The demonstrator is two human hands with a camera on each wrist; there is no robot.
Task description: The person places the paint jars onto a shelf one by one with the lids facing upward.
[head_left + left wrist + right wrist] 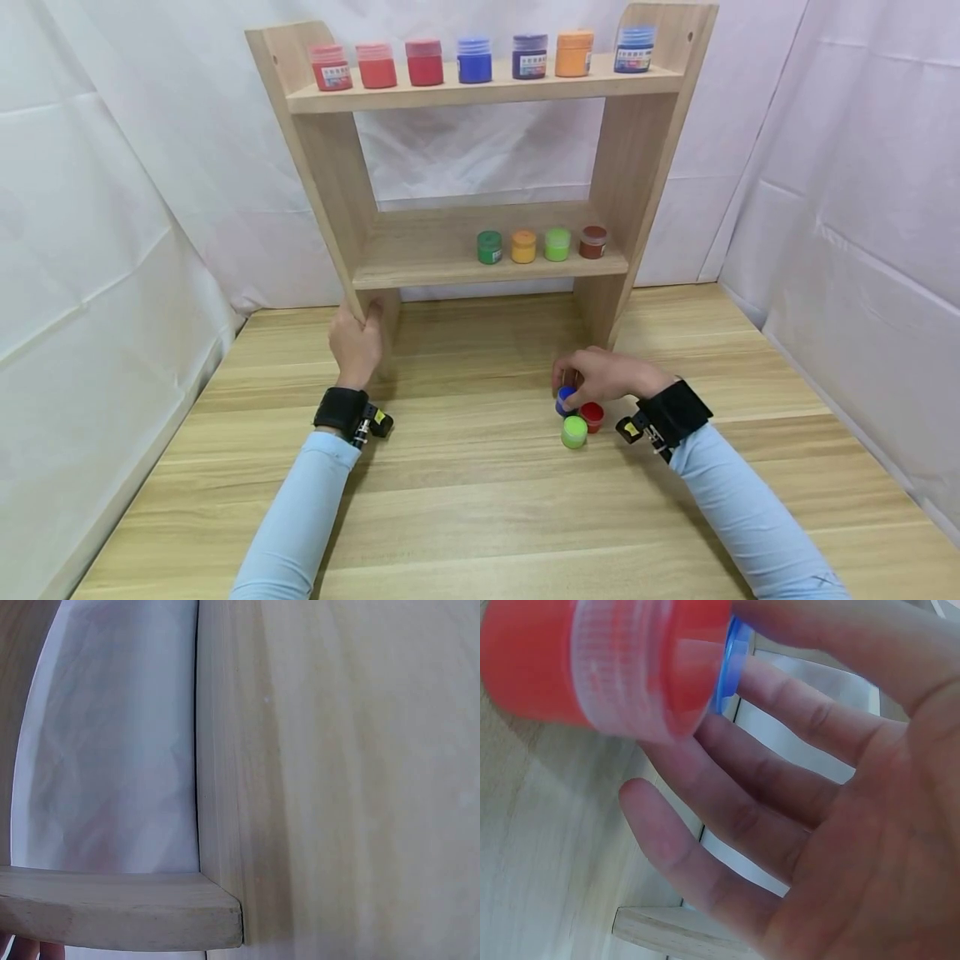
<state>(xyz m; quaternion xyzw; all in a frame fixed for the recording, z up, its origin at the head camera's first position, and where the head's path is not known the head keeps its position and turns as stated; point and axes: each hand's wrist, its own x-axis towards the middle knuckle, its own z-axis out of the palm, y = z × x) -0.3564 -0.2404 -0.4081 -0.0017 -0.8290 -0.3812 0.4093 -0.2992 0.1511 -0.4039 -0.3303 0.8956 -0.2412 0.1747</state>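
With fingers and thumb around its lower left panel, my left hand (356,343) grips the wooden shelf (330,192). In the left wrist view only fingertips (26,949) show under the panel's edge. My right hand (609,373) pinches a blue paint jar (566,402) on the table, near the shelf's right foot. A red paint jar (592,417) and a light green paint jar (574,432) stand close beside it. In the right wrist view the red jar hides most of the blue one, whose lid edge (732,667) shows by the thumb and index finger.
Several jars, including a red jar (424,63) and an orange jar (573,54), line the top board. Lower down, a dark green jar (489,247) and a brown jar (592,242) stand among others on the middle board. White cloth (112,167) hangs around the table (465,517).
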